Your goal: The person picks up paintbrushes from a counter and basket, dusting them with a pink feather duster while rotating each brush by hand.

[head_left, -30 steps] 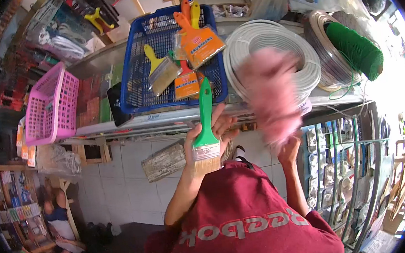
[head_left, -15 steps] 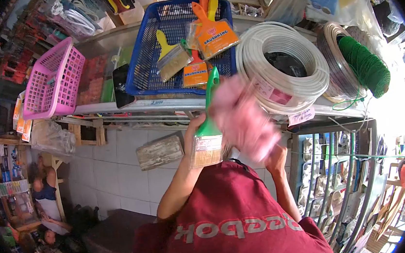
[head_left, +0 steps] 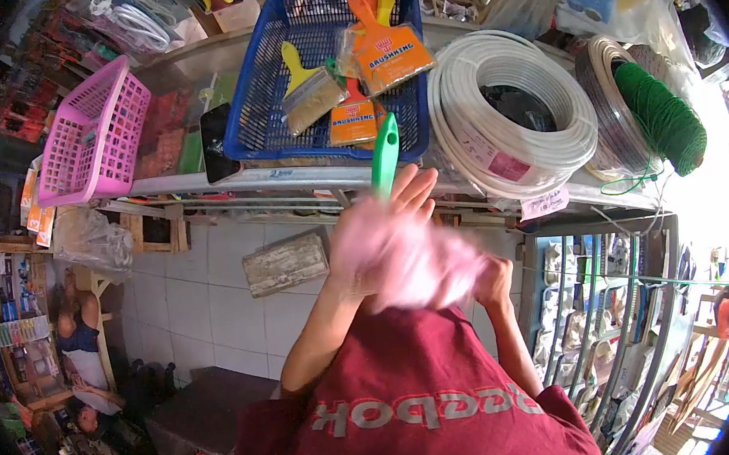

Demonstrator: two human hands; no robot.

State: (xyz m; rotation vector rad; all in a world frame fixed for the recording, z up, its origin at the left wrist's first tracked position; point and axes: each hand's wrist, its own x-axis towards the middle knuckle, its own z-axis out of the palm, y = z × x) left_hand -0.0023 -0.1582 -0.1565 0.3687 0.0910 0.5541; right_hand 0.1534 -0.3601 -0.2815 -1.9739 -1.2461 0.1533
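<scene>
My left hand (head_left: 416,189) is in front of the shelf, holding a paintbrush upright, its fingers stretched out behind it. Only the brush's green handle (head_left: 385,157) shows; the bristle end is hidden behind a pink cloth (head_left: 420,261). That cloth is smeared by motion and lies across the brush and part of my left hand. On the right, my right hand (head_left: 495,280) is closed on the cloth's end. Just beyond the brush, a blue basket (head_left: 243,134) holds several more paintbrushes (head_left: 392,56), some in orange Brushking sleeves.
White cable coils (head_left: 520,155) and green cord (head_left: 656,112) sit right of the basket on the glass counter. A pink basket (head_left: 110,133) and a dark phone-like slab (head_left: 218,145) are to its left. A worn block (head_left: 285,264) lies on the tiled floor. Another person (head_left: 86,342) is at far left.
The pink cloth has swung down and left, from beside the brush to over its bristles and metal band. My left fingers now show stretched out beside the handle.
</scene>
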